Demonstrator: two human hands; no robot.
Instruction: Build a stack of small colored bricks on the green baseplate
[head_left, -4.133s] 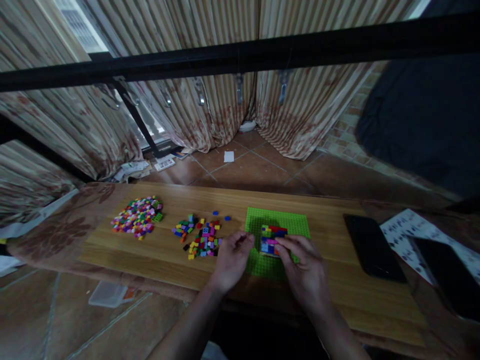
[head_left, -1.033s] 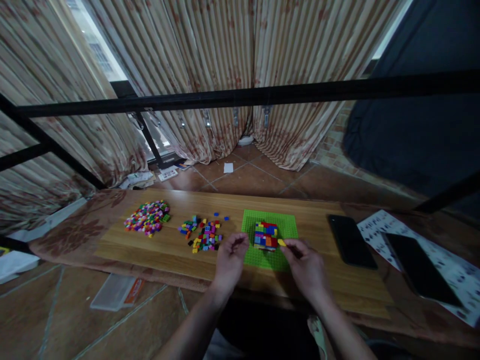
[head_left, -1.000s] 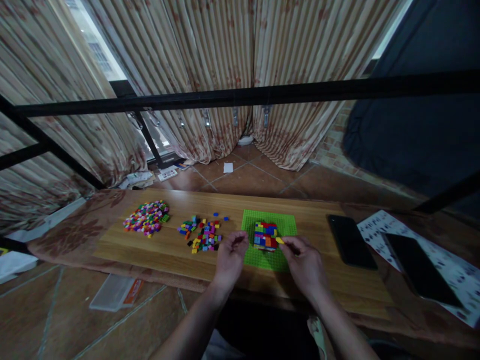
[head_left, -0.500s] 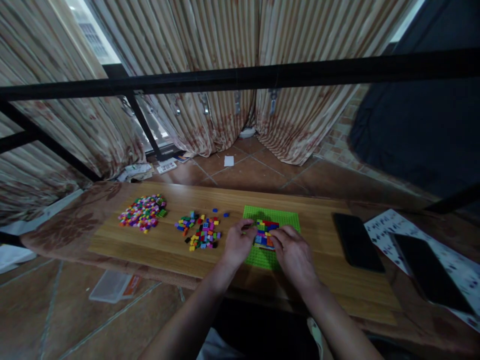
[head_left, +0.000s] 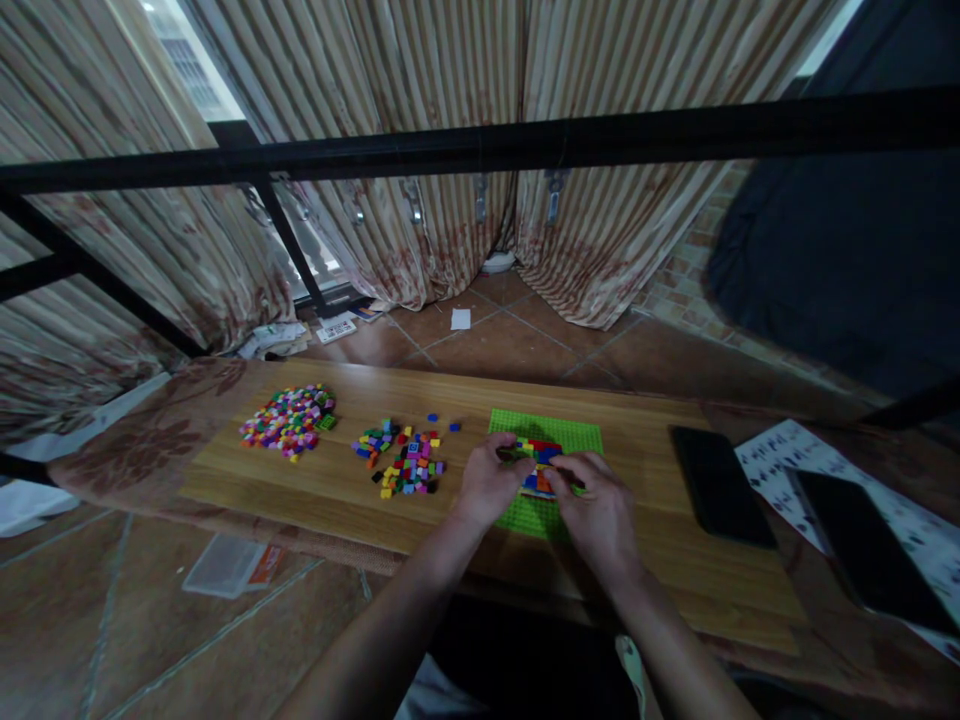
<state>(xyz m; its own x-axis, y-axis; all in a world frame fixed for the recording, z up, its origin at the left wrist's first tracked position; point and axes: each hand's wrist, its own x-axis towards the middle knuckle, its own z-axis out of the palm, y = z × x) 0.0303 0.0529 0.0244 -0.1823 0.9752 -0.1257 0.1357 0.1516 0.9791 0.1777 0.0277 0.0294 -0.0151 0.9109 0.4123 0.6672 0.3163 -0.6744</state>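
Note:
A low build of coloured toy bricks (head_left: 546, 452) in red, blue, yellow and orange sits on a green studded baseplate (head_left: 581, 432). At the left side of the build, my left hand (head_left: 487, 482) has its thumb and fingers bent in, closed on the bricks. My right hand (head_left: 598, 503) comes from the other side, its fingers pressed together on the bricks at the build's right edge. Both sets of fingertips nearly meet over the middle. They cover part of the build, and any single brick between them is too small to make out.
Left on the wooden board (head_left: 315, 500) lie a large pile of small bricks (head_left: 289, 420) and a smaller scattered group (head_left: 409, 462). To the right are a black phone (head_left: 720, 487), a printed sheet (head_left: 780, 455) and a second dark device (head_left: 870, 545). A black rail (head_left: 480, 147) crosses beyond.
Both hands stay at the build, with small shifts of the fingers. My left fingertips have moved slightly right over the bricks. The whole view has shifted a little.

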